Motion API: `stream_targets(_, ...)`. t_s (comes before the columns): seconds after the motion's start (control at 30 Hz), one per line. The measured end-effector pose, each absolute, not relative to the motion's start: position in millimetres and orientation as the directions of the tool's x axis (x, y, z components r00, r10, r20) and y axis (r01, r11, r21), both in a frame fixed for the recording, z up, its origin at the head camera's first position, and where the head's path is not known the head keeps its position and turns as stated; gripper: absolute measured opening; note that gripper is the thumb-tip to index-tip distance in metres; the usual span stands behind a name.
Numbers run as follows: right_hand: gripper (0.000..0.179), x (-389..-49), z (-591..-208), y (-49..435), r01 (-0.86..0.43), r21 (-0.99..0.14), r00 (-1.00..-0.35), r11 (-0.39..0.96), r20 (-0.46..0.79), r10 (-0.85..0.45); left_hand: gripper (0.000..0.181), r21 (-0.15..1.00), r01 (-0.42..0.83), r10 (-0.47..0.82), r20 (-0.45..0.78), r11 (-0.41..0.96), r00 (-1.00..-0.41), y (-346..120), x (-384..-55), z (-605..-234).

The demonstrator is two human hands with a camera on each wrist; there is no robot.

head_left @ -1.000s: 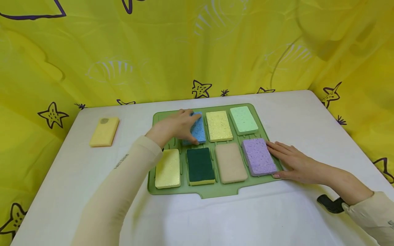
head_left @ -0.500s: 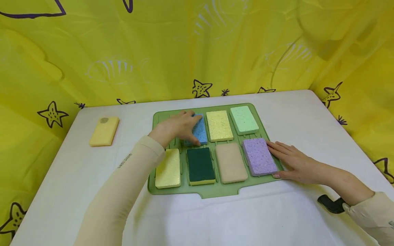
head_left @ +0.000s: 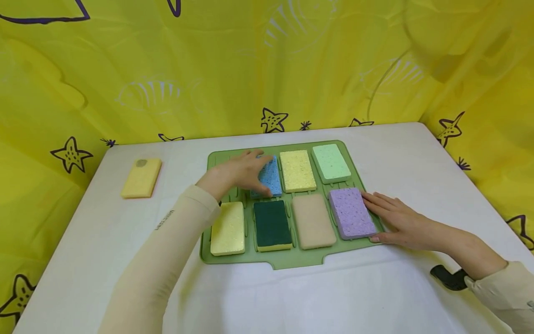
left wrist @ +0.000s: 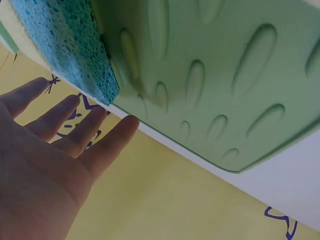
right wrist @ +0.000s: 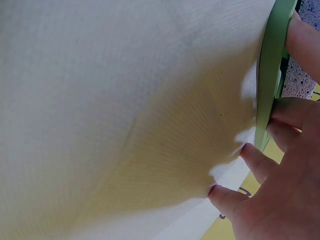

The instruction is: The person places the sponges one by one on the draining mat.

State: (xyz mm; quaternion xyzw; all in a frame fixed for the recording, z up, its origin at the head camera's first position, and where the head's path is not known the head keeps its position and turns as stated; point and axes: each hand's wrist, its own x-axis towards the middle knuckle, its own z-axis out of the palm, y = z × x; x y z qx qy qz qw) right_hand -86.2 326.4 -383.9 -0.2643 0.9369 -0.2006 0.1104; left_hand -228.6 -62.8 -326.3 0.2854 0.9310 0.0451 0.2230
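Observation:
A blue sponge (head_left: pixel 272 178) lies in the back row of a green tray (head_left: pixel 250 259). Over it arches my left hand (head_left: pixel 244 170), thumb by the near end and fingers toward the far end. In the left wrist view those fingers (left wrist: pixel 107 145) look straight, beside the end of the blue sponge (left wrist: pixel 70 45). My right hand (head_left: pixel 396 223) rests at the tray's right edge, its fingertips by a purple sponge (head_left: pixel 352 213). From the right wrist, straight fingers (right wrist: pixel 257 162) touch the white cloth and the green tray rim (right wrist: pixel 271 60).
Also on the tray are pale yellow (head_left: pixel 298 170), mint (head_left: pixel 331 162), dark green-topped (head_left: pixel 272 223), beige (head_left: pixel 314 220) and another yellow sponge (head_left: pixel 228 228). A yellow sponge (head_left: pixel 142 178) lies apart on the white table (head_left: pixel 333 297). Yellow curtains (head_left: pixel 217 83) stand behind.
The blue sponge has shifted slightly to the right and toward the near side under my left hand. The right hand stays in place.

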Motion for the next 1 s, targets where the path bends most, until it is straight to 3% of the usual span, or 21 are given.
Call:
stream_targets(0.23,0.084,-85.4,-384.4,326.8,-0.455,-0.432,-0.836,0.779,-0.093,-0.54,0.095,0.284,0.502,0.575,-0.343,0.817,-0.743,-76.9,-230.9,-322.4)
stream_targets(0.53,0.084,-85.5,-384.4,326.9,-0.458,-0.429,-0.835,0.779,-0.093,-0.542,0.087,0.236,0.467,0.519,-0.275,0.852,-0.809,-101.4,-232.7,-315.9)
stream_targets(1.0,0.085,-86.9,-385.8,327.9,-0.464,-0.426,-0.833,0.777,-0.088,-0.546,0.084,0.265,0.422,0.475,-0.183,0.867,-0.861,-148.4,-226.0,-319.0)
